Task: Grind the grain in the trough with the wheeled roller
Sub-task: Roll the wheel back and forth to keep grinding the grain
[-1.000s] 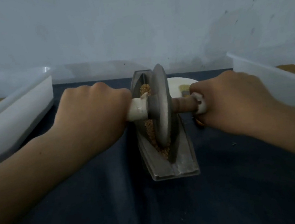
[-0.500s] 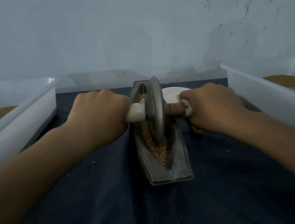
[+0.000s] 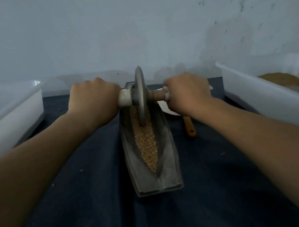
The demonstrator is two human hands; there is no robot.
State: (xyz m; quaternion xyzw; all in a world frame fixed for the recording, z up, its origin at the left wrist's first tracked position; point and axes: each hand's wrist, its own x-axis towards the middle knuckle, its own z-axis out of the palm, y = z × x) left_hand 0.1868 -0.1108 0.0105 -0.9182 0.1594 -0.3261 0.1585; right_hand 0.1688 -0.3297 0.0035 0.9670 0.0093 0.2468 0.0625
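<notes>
Dark cloth (image 3: pixel 92 208), trough (image 3: pixel 169 168) — wheeled roller (image 3: pixel 140 93) gripped between left hand (image 3: pixel 95 99), right hand (image 3: pixel 187 90)

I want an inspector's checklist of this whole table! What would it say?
Surface: dark blue cloth, a few crumbs on it.
Job's things: metal trough lying lengthwise, grain along its groove; wheeled roller upright at its far end.
Clutter: orange handle and white dish right of the trough.
Grips: left hand and right hand each grip one axle end.
Cables: nothing seen.
Surroundings: left white tub, right white tub, brown stuff in both; stained wall.
</notes>
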